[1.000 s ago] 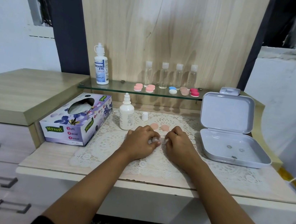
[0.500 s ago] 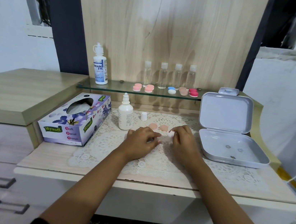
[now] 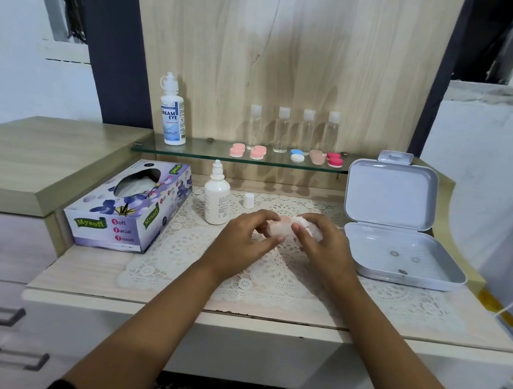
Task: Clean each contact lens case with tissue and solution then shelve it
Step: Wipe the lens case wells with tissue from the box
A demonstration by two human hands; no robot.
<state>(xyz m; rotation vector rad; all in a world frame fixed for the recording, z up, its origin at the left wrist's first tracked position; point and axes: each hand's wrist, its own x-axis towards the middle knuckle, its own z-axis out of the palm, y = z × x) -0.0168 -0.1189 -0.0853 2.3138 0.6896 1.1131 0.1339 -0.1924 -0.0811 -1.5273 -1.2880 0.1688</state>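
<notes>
This is looking like a home, probably a bedroom corner: a lace mat [image 3: 176,249] is covering a wood-grain dressing table [image 3: 75,271], a far glass shelf [image 3: 208,152] is carrying 4 small clear bottles [image 3: 281,130], and drawers [image 3: 14,240] are sitting at the left.

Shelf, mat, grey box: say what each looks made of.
Shelf: glass, clear with a greenish edge, the wall behind showing through it. Mat: white openwork lace, either cloth or vinyl; cannot tell which. Box: most likely plastic, smooth matte grey, moulded with rounded corners.
</notes>
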